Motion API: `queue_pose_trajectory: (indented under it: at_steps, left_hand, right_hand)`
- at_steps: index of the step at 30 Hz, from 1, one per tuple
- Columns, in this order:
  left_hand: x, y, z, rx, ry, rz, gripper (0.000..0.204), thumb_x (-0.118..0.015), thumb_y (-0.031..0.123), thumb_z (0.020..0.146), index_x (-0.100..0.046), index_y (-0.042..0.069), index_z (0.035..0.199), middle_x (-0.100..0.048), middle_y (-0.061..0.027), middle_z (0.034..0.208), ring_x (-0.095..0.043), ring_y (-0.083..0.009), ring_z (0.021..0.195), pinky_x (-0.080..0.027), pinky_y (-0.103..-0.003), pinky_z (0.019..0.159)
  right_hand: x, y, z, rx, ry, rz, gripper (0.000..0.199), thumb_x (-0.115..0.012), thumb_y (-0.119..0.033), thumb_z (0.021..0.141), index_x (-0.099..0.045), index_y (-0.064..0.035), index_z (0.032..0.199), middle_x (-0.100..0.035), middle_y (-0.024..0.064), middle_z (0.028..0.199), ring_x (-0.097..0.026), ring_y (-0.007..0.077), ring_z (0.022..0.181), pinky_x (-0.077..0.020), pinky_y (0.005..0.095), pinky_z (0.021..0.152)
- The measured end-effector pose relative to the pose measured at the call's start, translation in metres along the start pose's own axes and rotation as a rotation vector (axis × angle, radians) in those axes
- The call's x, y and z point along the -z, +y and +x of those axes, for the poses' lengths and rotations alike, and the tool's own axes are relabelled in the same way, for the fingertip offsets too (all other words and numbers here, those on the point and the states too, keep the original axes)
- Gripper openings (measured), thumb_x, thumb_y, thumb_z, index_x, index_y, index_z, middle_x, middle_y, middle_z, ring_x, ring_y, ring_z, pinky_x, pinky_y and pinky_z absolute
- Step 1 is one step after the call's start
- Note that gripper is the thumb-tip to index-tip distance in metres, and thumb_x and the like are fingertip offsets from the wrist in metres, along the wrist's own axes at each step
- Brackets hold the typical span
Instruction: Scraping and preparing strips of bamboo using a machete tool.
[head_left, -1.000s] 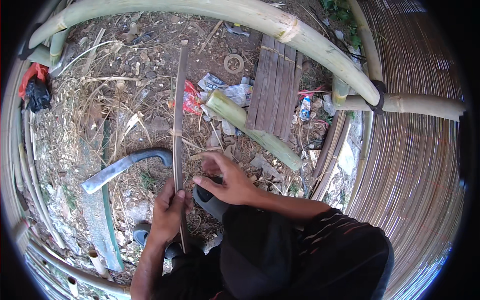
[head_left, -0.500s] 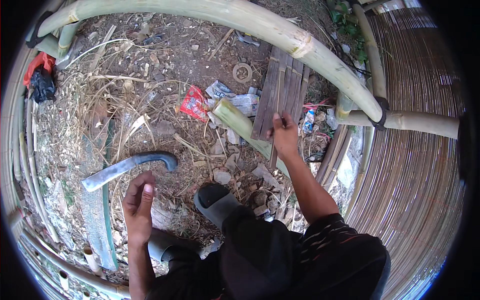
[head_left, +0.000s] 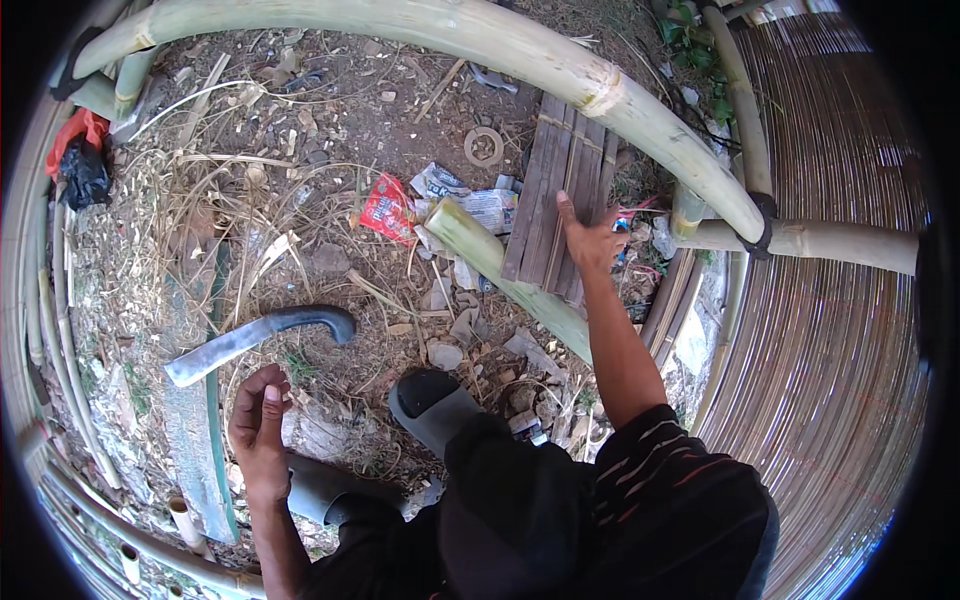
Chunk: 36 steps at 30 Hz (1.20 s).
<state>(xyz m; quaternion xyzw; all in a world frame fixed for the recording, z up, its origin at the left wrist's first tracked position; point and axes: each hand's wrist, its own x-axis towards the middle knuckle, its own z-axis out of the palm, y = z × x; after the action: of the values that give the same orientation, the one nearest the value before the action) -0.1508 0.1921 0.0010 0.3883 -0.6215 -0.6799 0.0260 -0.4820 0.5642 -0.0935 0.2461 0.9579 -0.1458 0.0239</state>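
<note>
strip gone from both hands since a second ago. right hand [head_left: 592, 240] now flat on slat bundle [head_left: 556, 205], far forward; left hand [head_left: 260, 425] empty, loosely curled, near machete [head_left: 255, 338].

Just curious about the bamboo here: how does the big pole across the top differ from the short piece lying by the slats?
The big pole is thick, long and spans the view; the short piece is thinner and shows a cut end. The pole sits raised on a lashed frame; the piece lies on the ground, partly under the slats. Both are pale green bamboo.
</note>
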Motion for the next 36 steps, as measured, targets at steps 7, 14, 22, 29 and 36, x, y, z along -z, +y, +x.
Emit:
queue_pose_trajectory:
  at_steps: [7, 14, 22, 29, 36]
  left_hand:
    - [0.005, -0.001, -0.003, 0.015, 0.021, -0.011, 0.032, -0.061, 0.024, 0.102, -0.062, 0.002, 0.125, -0.067, -0.006, 0.115, -0.061, -0.0138, 0.105, -0.048, -0.03, 0.09]
    - [0.01, 0.005, -0.01, -0.015, 0.031, -0.051, 0.031, -0.061, 0.024, 0.102, -0.062, 0.003, 0.124, -0.067, -0.0057, 0.114, -0.062, -0.0133, 0.102, -0.049, -0.03, 0.089]
    - [0.034, 0.001, -0.022, 0.03, 0.067, -0.069, 0.026, -0.06, 0.021, 0.102, -0.063, 0.003, 0.121, -0.068, -0.0063, 0.111, -0.063, -0.014, 0.099, -0.049, -0.03, 0.087]
    - [0.067, -0.013, -0.027, 0.03, 0.058, 0.006, 0.025, -0.06, 0.022, 0.102, -0.063, 0.002, 0.118, -0.068, -0.0071, 0.109, -0.063, -0.0144, 0.096, -0.05, -0.03, 0.085]
    - [0.034, -0.025, 0.013, -0.062, -0.129, 0.064, 0.023, -0.059, 0.02, 0.103, -0.063, 0.002, 0.117, -0.066, -0.0055, 0.108, -0.062, -0.0136, 0.097, -0.05, -0.03, 0.086]
  right_hand:
    - [-0.019, -0.043, -0.013, -0.137, -0.319, -0.036, 0.168, -0.075, -0.09, 0.045, 0.014, -0.0023, 0.157, -0.011, 0.041, 0.156, -0.016, 0.0498, 0.148, -0.0216, 0.0559, 0.12]
    - [-0.025, -0.036, 0.006, 0.009, -0.193, -0.195, 0.15, -0.083, -0.071, 0.056, 0.0, 0.0056, 0.155, -0.036, 0.0338, 0.149, -0.043, 0.0427, 0.137, -0.0421, 0.0492, 0.108]
    - [-0.049, 0.002, 0.066, -0.065, -0.241, -0.085, 0.071, -0.088, -0.038, 0.063, -0.068, 0.0053, 0.115, -0.073, 0.0202, 0.105, -0.071, 0.0281, 0.094, -0.0556, 0.0381, 0.083]
    - [0.054, 0.006, -0.062, 0.072, -0.307, 0.175, 0.056, -0.079, -0.029, 0.068, -0.065, 0.0085, 0.108, -0.072, 0.0261, 0.101, -0.071, 0.0376, 0.097, -0.0543, 0.0419, 0.083]
    - [0.028, 0.103, -0.166, 0.105, -0.267, -0.156, 0.072, -0.08, -0.035, 0.068, -0.052, 0.0072, 0.119, -0.068, 0.0331, 0.103, -0.068, 0.0471, 0.1, -0.0547, 0.0474, 0.088]
